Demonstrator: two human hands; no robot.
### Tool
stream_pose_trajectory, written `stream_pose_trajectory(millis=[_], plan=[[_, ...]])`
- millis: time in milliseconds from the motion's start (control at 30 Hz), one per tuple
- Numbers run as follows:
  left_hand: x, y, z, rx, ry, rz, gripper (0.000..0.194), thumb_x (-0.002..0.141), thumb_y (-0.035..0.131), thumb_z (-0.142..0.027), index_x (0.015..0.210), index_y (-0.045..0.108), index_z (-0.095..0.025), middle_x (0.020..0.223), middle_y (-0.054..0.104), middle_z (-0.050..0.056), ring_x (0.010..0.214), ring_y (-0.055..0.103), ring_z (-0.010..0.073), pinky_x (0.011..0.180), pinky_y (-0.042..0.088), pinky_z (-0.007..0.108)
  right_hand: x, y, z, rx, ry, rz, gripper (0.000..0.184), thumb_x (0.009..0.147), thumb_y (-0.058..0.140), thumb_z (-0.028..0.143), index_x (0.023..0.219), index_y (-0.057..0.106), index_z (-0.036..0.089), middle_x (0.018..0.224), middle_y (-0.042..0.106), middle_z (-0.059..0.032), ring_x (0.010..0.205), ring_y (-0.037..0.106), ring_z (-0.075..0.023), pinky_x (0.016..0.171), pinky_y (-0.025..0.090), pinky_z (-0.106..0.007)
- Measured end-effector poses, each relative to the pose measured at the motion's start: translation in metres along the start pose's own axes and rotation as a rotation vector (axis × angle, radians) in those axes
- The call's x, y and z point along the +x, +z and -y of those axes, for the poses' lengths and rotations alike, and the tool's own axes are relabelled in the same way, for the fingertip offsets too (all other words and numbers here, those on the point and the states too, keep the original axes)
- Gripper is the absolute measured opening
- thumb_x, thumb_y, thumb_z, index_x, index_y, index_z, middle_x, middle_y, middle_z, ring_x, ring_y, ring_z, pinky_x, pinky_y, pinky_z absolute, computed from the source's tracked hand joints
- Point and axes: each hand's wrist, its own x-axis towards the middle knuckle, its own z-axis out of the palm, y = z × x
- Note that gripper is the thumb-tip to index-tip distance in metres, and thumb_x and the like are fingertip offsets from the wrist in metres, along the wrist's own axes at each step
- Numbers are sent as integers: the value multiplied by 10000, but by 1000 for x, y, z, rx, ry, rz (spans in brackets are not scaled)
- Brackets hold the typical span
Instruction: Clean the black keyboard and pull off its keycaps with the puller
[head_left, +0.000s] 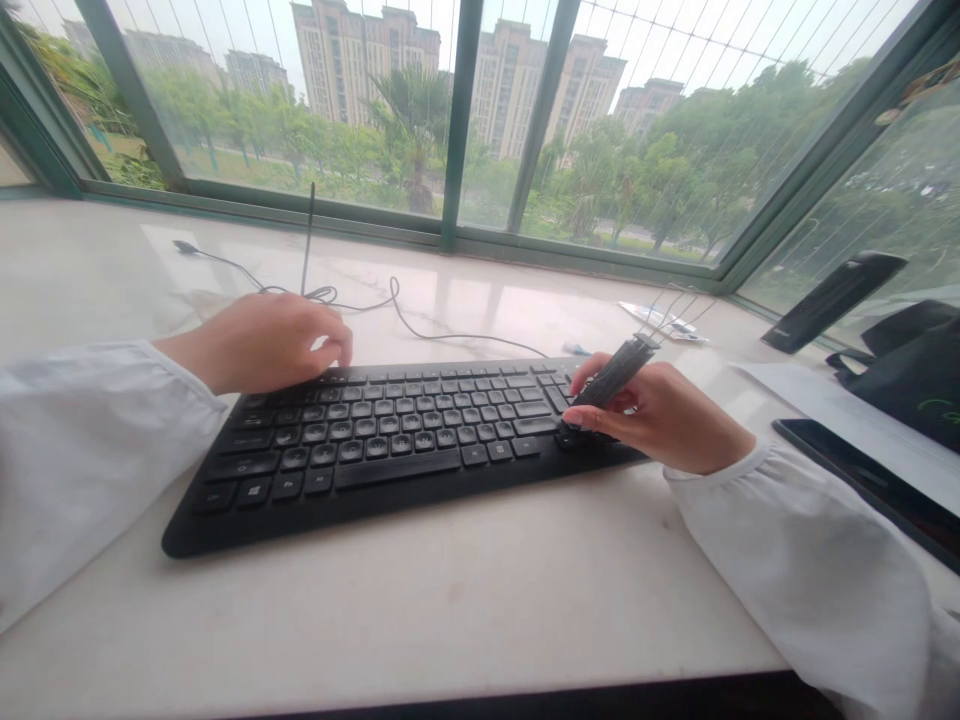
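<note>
A black wireless-style computer keyboard (390, 440) lies on the pale marble sill (450, 600), angled across the middle of the view. My left hand (262, 342) rests at the keyboard's far left edge, fingers loosely curled and holding nothing. My right hand (660, 420) is at the keyboard's right end and grips a slim dark stick-shaped device (615, 372) between thumb and fingers. Several thin wires (679, 308) fan out from the device's upper tip. Its lower end sits close to the keys, partly hidden by my fingers.
A black cable (390, 300) loops on the marble behind the keyboard, beside a thin upright black rod (308, 240). On the right are a black tablet-like slab (870, 480), white paper (840, 395), a black bag (907, 370) and a black stand (832, 300). Window frames (450, 120) bound the far side.
</note>
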Motion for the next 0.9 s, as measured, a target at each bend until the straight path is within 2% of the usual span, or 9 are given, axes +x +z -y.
stream_pose_trajectory(millis=[133, 300, 633, 900], plan=[[0, 1, 2, 14, -1, 1, 275, 767, 460, -317, 760, 734, -346, 910, 728, -33, 729, 636, 223, 717, 441, 327, -1, -4, -7, 4, -32, 77, 386, 833, 625, 581, 839, 642, 195, 658, 610, -2, 556, 543, -135, 518, 430, -253], [0, 1, 2, 7, -7, 10, 280, 764, 459, -322, 763, 738, -345, 896, 731, -29, 742, 643, 224, 726, 449, 317, 1, -1, -7, -29, -105, 109, 372, 898, 547, 555, 842, 606, 191, 674, 594, -10, 562, 528, -141, 529, 428, -264], [0, -3, -3, -5, -24, 12, 295, 740, 457, -336, 754, 752, -329, 843, 727, -14, 735, 642, 226, 732, 468, 320, 1, 3, 1, -168, -225, 87, 314, 949, 487, 473, 818, 564, 198, 668, 555, -11, 561, 476, -145, 550, 388, -277], [0, 0, 1, -12, 5, -6, 275, 759, 480, -320, 761, 755, -326, 874, 736, -15, 739, 644, 220, 739, 475, 318, 2, 4, 3, -150, -199, 89, 331, 950, 475, 489, 797, 548, 204, 670, 556, -16, 572, 474, -158, 561, 368, -292]])
